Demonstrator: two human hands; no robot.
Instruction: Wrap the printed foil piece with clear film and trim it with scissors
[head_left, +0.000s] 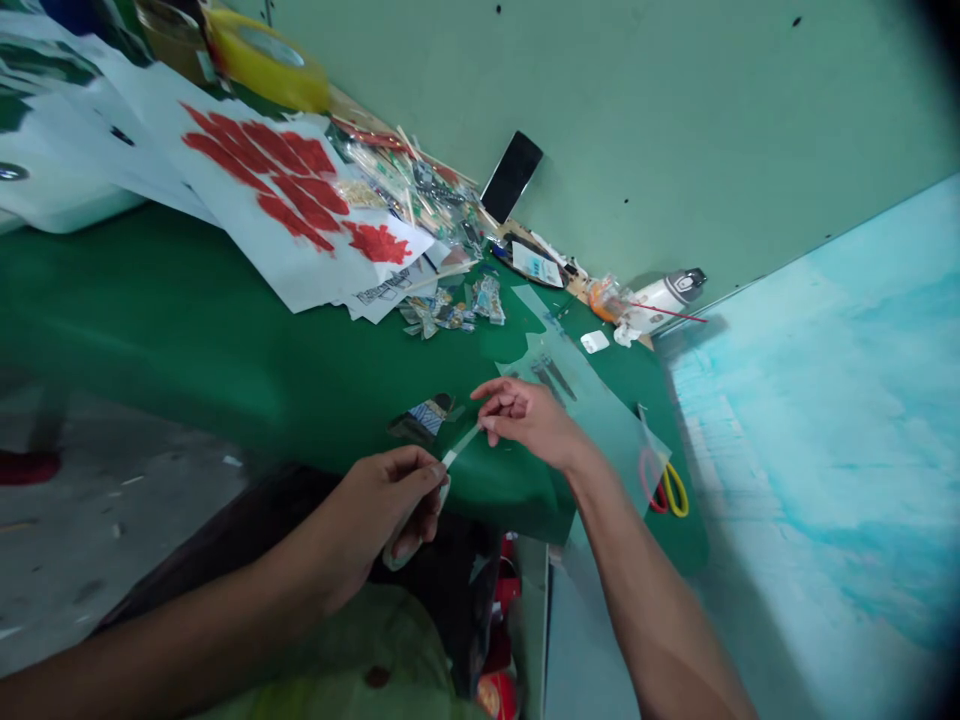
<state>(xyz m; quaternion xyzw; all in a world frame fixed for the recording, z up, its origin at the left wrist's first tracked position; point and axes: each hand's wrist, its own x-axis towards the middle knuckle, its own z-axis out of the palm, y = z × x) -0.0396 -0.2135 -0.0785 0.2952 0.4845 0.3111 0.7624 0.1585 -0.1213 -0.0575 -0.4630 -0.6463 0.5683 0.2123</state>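
A roll of clear tape (395, 556) is in my left hand (397, 495), whose fingers are closed round it near the front edge of the green table. From the roll a short pale strip (463, 443) stretches up to my right hand (521, 415), which pinches its far end between thumb and forefinger. Just beyond the strip a small patterned piece in clear film (427, 417) lies on the table. Under and beside my right hand are a translucent sheet (600, 400) and dark tweezers-like tools (553, 378).
Scissors with red and yellow handles (675, 490) lie at the right. Along the wall are a phone (511, 177), a white bottle (664, 298), small packets (487, 298), a red-painted paper (262, 270) and a yellow tape roll (270, 62).
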